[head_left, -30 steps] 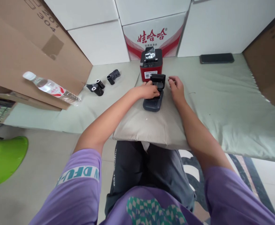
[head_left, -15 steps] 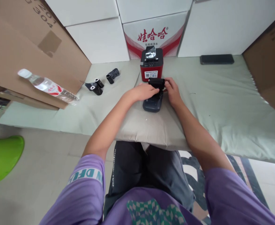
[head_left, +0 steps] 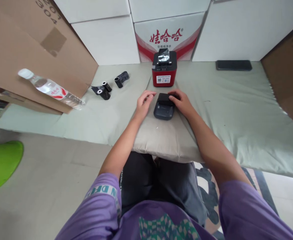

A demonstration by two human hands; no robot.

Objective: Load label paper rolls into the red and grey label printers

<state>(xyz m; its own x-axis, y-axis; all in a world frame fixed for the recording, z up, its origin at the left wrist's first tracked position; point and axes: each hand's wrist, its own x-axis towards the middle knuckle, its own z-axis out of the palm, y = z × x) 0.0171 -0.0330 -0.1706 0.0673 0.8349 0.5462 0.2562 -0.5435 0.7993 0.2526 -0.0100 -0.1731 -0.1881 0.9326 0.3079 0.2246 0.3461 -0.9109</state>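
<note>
A small dark portable printer [head_left: 164,111] lies flat on the cloth in front of me, with its lid [head_left: 165,99] down. My right hand [head_left: 181,101] rests at its upper right corner, thumb on the lid and fingers around the far edge. Just left of the printer, my left hand [head_left: 144,102] holds nothing; its fingers are loosely bent and apart from the device. Behind both hands stands a red and black receipt printer [head_left: 164,75] with a strip of shiny black paper [head_left: 163,56] coming out of its top.
Several small black rolls [head_left: 106,87] lie to the left, some with loose tails. A plastic water bottle [head_left: 52,89] leans near a cardboard box [head_left: 68,60]. At the back right a black phone [head_left: 233,65] lies by white cartons [head_left: 226,33]. The cloth-covered surface [head_left: 236,126] ends near my legs.
The raised black lid of the portable printer has come down shut. My left hand has let go and moved left, while my right hand stays on the upper right corner.
</note>
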